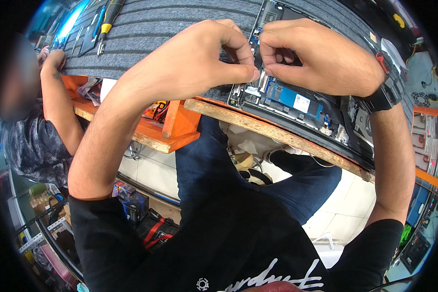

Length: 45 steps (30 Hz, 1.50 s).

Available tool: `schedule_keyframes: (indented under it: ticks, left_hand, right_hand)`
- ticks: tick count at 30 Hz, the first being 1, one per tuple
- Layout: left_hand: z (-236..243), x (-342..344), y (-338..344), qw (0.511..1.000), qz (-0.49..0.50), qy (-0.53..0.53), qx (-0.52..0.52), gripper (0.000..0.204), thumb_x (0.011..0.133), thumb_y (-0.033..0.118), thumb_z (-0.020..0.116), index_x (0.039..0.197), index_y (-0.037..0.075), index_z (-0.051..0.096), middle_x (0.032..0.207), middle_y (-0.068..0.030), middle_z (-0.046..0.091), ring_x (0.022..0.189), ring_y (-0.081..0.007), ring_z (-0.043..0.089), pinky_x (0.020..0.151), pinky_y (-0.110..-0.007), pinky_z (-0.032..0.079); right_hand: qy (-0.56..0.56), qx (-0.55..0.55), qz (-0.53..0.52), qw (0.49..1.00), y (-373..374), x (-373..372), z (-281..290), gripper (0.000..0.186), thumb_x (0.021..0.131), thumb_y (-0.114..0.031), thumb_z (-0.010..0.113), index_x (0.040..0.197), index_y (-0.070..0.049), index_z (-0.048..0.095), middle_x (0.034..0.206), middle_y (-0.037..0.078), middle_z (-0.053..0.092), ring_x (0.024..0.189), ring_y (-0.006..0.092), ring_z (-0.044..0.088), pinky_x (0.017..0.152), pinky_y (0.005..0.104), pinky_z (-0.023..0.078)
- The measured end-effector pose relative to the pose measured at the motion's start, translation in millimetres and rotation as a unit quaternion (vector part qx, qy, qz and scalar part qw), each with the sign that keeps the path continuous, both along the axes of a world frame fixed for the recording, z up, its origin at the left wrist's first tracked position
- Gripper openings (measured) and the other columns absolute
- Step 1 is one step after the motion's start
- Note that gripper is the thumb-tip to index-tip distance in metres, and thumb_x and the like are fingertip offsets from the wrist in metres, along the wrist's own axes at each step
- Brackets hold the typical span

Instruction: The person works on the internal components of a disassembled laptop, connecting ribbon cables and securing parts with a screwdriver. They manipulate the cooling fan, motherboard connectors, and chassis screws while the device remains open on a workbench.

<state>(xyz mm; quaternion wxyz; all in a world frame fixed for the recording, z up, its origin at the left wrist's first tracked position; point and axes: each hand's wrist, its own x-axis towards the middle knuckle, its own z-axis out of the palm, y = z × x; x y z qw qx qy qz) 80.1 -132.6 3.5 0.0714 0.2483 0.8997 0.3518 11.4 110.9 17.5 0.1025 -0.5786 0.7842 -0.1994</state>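
Note:
An opened laptop base (pixel 272 109) lies on the bench in front of me, its inner boards exposed. A blue solid-state drive (pixel 282 97) with a white label sits in it, just nearer to me than my fingers. My left hand (pixel 214 58) is over the laptop's left edge, thumb and index finger pinched together. Close beside it, my right hand (pixel 309 56) makes a similar pinch above the board, its fingertips by a small silvery part (pixel 263 82). Whatever either pinch holds is too small or hidden to name. A black watch (pixel 387 87) is on my right wrist.
A grey ribbed mat (pixel 155 41) covers the bench. On its far left lie a yellow-and-black screwdriver (pixel 111 19) and other slim tools. Another person's hand (pixel 54 57) is at the left edge. An orange wooden shelf (pixel 180 121) holds loose items below; a metal fan unit (pixel 422 100) stands right.

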Motion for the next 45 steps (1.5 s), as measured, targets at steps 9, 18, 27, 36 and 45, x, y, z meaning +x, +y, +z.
schedule_keyframes:
  ticks: [9, 18, 27, 36, 45]
  left_hand:
    - [-2, 9, -7, 0.987, -0.060, -0.112, 0.099, 0.014, 0.090, 0.012, 0.086, 0.091, 0.007, 0.074, 0.102, -0.0010, 0.075, 0.083, -0.0073, 0.060, 0.070, -0.025, 0.043]
    - [-18, 23, -12, 0.984, -0.078, 0.026, 0.160, 0.035, 0.084, 0.000, 0.086, 0.106, 0.007, 0.060, 0.102, -0.0084, 0.079, 0.092, -0.0101, 0.068, 0.071, -0.024, 0.042]
    - [-26, 27, -8, 0.972, -0.135, 0.135, 0.137, 0.041, 0.078, 0.005, 0.094, 0.110, 0.008, 0.068, 0.102, -0.0069, 0.077, 0.096, -0.0191, 0.071, 0.079, -0.031, 0.050]
    - [-21, 35, -1, 0.984, -0.072, 0.114, 0.116, 0.061, 0.073, 0.012, 0.097, 0.127, 0.005, 0.070, 0.110, -0.0067, 0.075, 0.098, -0.0208, 0.069, 0.081, -0.033, 0.050]
    - [-23, 45, -8, 0.992, -0.020, 0.111, 0.059, 0.054, 0.071, 0.011, 0.096, 0.121, 0.008, 0.076, 0.123, -0.0081, 0.060, 0.111, -0.0247, 0.063, 0.098, -0.037, 0.052]
  right_hand:
    - [0.024, -0.053, 0.003, 0.998, 14, -5, 7, 0.015, 0.094, -0.014, 0.079, 0.098, -0.004, 0.069, 0.089, 0.006, 0.063, 0.079, 0.0199, 0.059, 0.068, 0.0337, 0.046]
    - [0.058, -0.095, -0.183, 0.977, 80, 74, 64, 0.015, 0.096, -0.004, 0.072, 0.111, -0.002, 0.068, 0.097, 0.007, 0.062, 0.088, 0.0168, 0.057, 0.078, 0.0318, 0.044]
    - [0.038, -0.158, -0.341, 0.926, 189, 130, 24, 0.020, 0.099, -0.001, 0.068, 0.119, 0.000, 0.065, 0.111, 0.009, 0.062, 0.098, 0.0166, 0.058, 0.086, 0.0289, 0.045]
    - [0.019, -0.285, -0.548, 0.786, 266, 171, -44, 0.014, 0.107, -0.007, 0.066, 0.120, -0.001, 0.067, 0.117, 0.005, 0.064, 0.096, 0.0087, 0.056, 0.085, 0.0227, 0.045]
    - [0.068, -0.337, -0.582, 0.737, 274, 183, -87, 0.021, 0.110, -0.015, 0.064, 0.124, 0.000, 0.068, 0.108, 0.004, 0.066, 0.092, 0.0092, 0.056, 0.083, 0.0244, 0.045]
